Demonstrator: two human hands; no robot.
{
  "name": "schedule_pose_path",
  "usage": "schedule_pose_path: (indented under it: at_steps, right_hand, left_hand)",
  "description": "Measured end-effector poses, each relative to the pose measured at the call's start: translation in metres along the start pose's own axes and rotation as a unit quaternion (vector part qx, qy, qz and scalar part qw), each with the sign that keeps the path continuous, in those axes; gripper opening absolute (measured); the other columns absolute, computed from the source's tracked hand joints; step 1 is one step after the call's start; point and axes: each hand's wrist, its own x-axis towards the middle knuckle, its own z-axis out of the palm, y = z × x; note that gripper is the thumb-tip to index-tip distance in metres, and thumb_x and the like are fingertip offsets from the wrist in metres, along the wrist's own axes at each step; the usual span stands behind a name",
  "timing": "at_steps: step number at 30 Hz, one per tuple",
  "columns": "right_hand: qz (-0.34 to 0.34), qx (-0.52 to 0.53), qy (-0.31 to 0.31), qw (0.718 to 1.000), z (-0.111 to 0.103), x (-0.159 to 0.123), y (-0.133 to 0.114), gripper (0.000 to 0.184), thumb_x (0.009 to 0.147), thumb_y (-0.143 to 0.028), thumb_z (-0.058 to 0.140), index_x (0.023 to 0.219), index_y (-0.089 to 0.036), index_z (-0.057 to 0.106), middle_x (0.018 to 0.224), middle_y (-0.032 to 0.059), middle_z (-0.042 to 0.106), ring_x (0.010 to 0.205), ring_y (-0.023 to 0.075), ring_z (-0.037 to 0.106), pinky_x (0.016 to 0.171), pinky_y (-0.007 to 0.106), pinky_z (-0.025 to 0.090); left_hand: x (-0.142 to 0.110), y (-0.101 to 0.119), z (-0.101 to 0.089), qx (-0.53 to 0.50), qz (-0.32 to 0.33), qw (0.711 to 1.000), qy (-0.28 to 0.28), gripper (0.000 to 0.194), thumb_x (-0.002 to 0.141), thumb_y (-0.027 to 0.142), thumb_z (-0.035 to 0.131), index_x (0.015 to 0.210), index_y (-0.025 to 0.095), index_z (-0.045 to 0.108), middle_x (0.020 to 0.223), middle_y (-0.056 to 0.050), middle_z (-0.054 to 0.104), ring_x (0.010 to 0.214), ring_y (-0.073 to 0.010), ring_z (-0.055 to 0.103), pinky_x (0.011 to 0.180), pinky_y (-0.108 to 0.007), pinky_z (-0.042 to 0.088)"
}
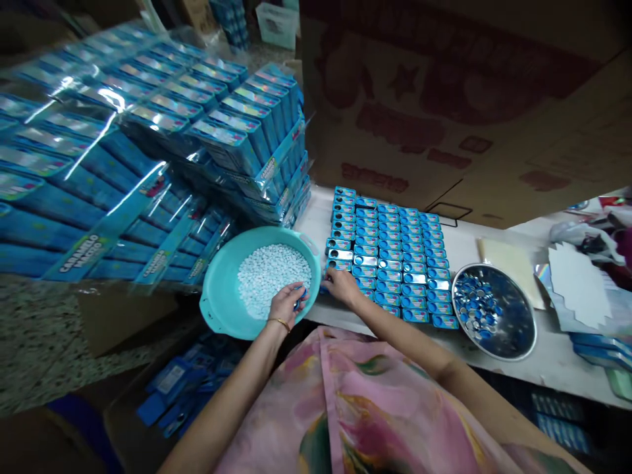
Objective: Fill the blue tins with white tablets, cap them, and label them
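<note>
My left hand [287, 304] is over the near right part of a turquoise basin [220, 283], its fingers curled around small round blue caps. Small white candies [269, 273] lie in the basin. At the near end of the leftmost column of small blue boxes [390, 255], my right hand [342, 286] touches a box with its fingertips pinched together. Whatever sits between those fingertips is too small to make out. Dark round openings show on several boxes of that column, while boxes further right have blue round caps on top.
A steel bowl [513, 329] of blue caps stands right of the boxes. Plastic-wrapped packs of blue boxes [148, 131] are stacked at the left. A large cardboard carton [444, 112] rises behind the table [513, 372]. Loose blue boxes [172, 382] lie below at left.
</note>
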Motion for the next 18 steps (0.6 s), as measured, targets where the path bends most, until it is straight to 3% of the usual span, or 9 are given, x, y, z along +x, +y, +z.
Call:
schedule_pose_path:
  at_steps: [4,8,13,18]
  right_hand:
    - [-0.119,0.181,0.058,0.974,0.008,-0.010,-0.004,0.019,0.072,-0.032,0.060,0.084,-0.018,0.063,0.079,0.0012,0.061,0.072,0.0107,0.055,0.064,0.020,0.039]
    - [-0.068,0.229,0.043,0.970,0.004,-0.001,0.004,0.011,0.073,-0.024,0.058,0.077,-0.015,0.062,0.071,-0.0003,0.059,0.066,0.0089,0.054,0.060,0.018,0.039]
    - [0.039,0.037,0.031,0.998,-0.013,0.017,0.020,0.016,0.076,-0.023,0.052,0.089,-0.018,0.058,0.083,0.0028,0.063,0.078,0.0134,0.057,0.066,0.021,0.040]
    - [0.074,-0.037,-0.008,0.997,-0.011,0.037,0.007,0.027,0.071,-0.016,0.054,0.098,-0.012,0.056,0.095,0.0150,0.061,0.089,0.0235,0.057,0.072,0.030,0.042]
  left_hand:
    - [0.001,-0.004,0.012,0.013,0.026,1.000,-0.009,0.022,0.058,0.021,0.069,0.073,0.016,0.054,0.059,0.003,0.056,0.049,-0.0064,0.053,0.042,-0.015,0.039]
    - [0.003,-0.002,0.018,-0.042,-0.019,0.998,-0.038,0.016,0.066,0.025,0.064,0.075,0.016,0.053,0.060,0.000,0.058,0.051,-0.0084,0.055,0.042,-0.016,0.041]
    - [0.007,0.006,0.012,-0.138,-0.094,0.986,-0.029,0.008,0.076,0.016,0.051,0.069,0.012,0.052,0.063,-0.006,0.061,0.056,-0.0111,0.059,0.043,-0.016,0.045]
    - [0.007,0.014,0.009,-0.220,-0.124,0.968,-0.015,0.011,0.077,0.010,0.047,0.068,0.011,0.054,0.066,-0.007,0.061,0.064,-0.0131,0.061,0.055,-0.023,0.052]
